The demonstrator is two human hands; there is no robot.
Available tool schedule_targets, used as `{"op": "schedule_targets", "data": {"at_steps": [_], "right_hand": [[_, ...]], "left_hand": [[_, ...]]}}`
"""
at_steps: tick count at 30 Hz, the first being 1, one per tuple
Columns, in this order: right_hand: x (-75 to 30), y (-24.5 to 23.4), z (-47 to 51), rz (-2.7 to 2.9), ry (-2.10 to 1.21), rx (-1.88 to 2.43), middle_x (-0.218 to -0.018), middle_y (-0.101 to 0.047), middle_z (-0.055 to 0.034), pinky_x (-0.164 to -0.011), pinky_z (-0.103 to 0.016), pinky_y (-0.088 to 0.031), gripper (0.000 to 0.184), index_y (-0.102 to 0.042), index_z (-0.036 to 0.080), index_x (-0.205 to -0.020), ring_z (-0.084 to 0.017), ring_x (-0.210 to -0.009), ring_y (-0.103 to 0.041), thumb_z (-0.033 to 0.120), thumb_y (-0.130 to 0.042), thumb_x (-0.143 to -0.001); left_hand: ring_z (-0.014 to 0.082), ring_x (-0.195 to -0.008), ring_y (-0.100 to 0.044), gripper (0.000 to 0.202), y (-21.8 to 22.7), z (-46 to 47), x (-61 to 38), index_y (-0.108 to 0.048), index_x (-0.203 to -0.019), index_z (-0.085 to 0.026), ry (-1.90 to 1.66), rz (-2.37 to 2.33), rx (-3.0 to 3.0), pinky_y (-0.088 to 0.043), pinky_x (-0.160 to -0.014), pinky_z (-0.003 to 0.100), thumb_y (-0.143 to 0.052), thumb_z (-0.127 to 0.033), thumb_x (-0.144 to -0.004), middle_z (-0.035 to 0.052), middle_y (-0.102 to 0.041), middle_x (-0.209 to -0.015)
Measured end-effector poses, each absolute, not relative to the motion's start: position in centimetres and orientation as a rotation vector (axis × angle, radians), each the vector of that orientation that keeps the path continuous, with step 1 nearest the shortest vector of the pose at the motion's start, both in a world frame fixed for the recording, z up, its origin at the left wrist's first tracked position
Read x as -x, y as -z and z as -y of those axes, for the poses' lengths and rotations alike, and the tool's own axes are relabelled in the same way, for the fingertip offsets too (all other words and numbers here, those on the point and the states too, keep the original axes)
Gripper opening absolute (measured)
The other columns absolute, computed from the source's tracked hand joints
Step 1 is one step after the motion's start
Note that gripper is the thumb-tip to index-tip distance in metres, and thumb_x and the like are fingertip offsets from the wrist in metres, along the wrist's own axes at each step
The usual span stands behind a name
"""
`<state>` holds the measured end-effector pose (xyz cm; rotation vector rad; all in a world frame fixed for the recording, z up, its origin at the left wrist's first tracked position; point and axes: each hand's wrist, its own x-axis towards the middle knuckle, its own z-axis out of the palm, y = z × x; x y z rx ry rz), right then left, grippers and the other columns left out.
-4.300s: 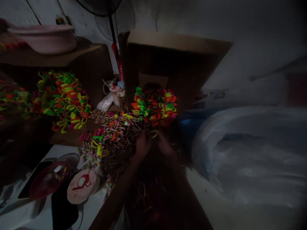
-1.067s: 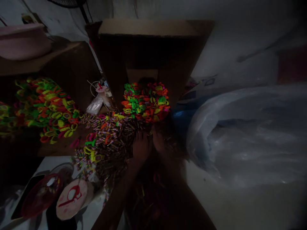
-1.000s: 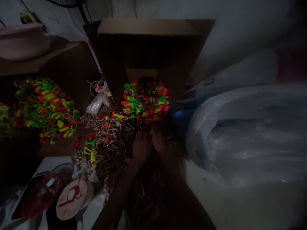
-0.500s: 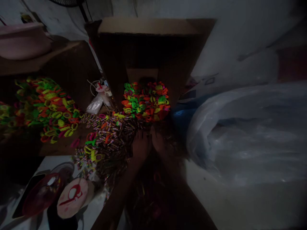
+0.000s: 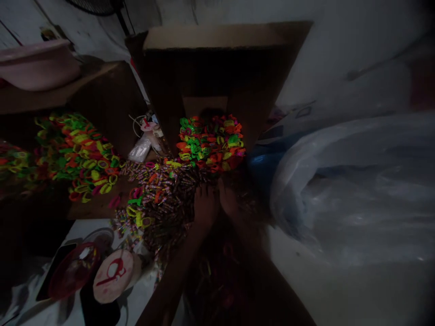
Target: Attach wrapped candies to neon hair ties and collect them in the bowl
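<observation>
Head view: left hand [image 5: 205,203] and right hand [image 5: 229,200] close together beside piled pieces [image 5: 166,197] — yellow ring formerly between them unseen, handling apparently advanced; grips: cannot tell.

I count my two hands [image 5: 205,206] [image 5: 228,200], one fan [image 5: 97,6], one basin [image 5: 42,67], one red dish [image 5: 61,284], and bands [image 5: 196,148] beyond counting.

Pink basin [image 5: 41,68] at ten o'clock, dark fan [image 5: 91,6], cropped, at eleven, translucent plastic bag [image 5: 367,203] at three, pink-topped tub [image 5: 113,277] at half-past seven
</observation>
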<state>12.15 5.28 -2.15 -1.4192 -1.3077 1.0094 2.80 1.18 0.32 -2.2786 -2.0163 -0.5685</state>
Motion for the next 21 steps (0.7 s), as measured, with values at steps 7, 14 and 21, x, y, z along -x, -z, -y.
{"op": "schedule_targets", "data": {"at_steps": [7, 14, 21], "right_hand": [[-12.23, 2.47, -5.47, 1.370, -0.919, 1.445, -0.109, -0.073, -0.0113, -0.108, -0.035, -0.038, 0.064, -0.070, 0.019, -0.101, -0.024, -0.115, -0.061, 0.065, -0.027, -0.092], [-12.18, 1.86, -5.22, 1.390, -0.914, 1.438, -0.115, -0.071, -0.0099, -0.111, -0.037, -0.034, 0.064, -0.070, 0.021, -0.106, -0.024, -0.120, -0.059, 0.068, -0.029, -0.091], [-12.13, 2.27, -5.20, 1.394, -0.931, 1.419, -0.112, -0.073, -0.0101, -0.109, -0.037, -0.037, 0.057, -0.072, 0.021, -0.103, -0.025, -0.119, -0.060, 0.062, -0.033, -0.093]], "left_hand": [[0.0326, -0.116, -0.050, 0.032, 0.33, -1.20, -2.60, -0.060, -0.119, -0.012, 0.496, 1.919, 2.335, -0.044, -0.096, 0.049, -0.044, -0.017, -0.092, 0.0176, -0.060, -0.118], [0.0355, -0.111, -0.052, 0.039, 0.35, -1.21, -3.08, -0.059, -0.119, -0.004, 0.529, 2.117, 2.146, -0.045, -0.092, 0.051, -0.042, -0.029, -0.095, 0.0244, -0.058, -0.118], [0.0372, -0.114, -0.051, 0.043, 0.11, -1.08, -2.89, -0.054, -0.130, -0.006, 0.531, 2.113, 2.228, -0.043, -0.094, 0.053, -0.040, -0.026, -0.095, 0.0242, -0.057, -0.121]]}}
